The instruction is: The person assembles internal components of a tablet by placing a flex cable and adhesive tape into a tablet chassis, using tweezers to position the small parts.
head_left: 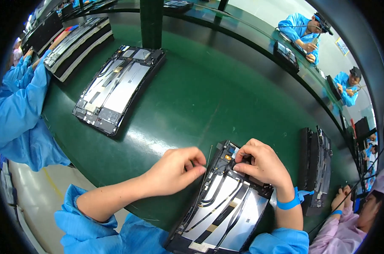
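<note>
An opened tablet lies right in front of me, its silvery battery panels, black cables and small circuit board bare. At its upper left edge my left hand is closed, thumb and forefinger tips together on a thin wire that runs along that side. My right hand reaches over the tablet's top end from the right. Its thumb and forefinger are pinched low over the board; whatever lies between them is hidden. A blue band circles my right wrist.
Another opened tablet rests on the green table at the far left. Black stacked tablets stand at the right, and a padded stack at the back left. A dark post rises behind. Co-workers sit close on both sides.
</note>
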The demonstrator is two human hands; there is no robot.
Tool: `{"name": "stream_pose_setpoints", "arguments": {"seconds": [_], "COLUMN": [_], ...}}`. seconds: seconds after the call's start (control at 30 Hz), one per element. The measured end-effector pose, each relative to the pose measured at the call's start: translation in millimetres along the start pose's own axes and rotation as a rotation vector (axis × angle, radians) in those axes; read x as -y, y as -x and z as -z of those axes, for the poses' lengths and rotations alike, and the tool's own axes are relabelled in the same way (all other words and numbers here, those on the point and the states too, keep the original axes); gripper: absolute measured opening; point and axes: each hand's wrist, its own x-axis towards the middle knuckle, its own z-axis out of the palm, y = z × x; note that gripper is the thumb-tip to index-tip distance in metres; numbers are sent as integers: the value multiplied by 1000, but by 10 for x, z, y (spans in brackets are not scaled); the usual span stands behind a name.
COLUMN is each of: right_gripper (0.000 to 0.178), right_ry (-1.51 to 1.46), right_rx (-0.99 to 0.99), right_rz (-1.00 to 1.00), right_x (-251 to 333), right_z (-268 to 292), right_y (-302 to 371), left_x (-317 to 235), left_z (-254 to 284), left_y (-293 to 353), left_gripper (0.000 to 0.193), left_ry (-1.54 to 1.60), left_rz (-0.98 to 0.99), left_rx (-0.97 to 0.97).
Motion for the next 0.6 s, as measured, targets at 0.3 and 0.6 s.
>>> {"name": "stream_pose_setpoints", "arguments": {"seconds": [0.3, 0.6], "right_gripper": [14, 9], "right_ry": [107, -44], "right_rx": [-43, -208], "right_rz": [-40, -87], "right_x": [121, 96], "right_z": [-78, -206], "right_y": [52, 102], "left_x": [-79, -32], "left_z": [-21, -22], "left_y": [-203, -204], "left_gripper": [27, 30], "left_ry": [358, 330], "left_rz": [548, 493], "left_rx": [265, 264]}}
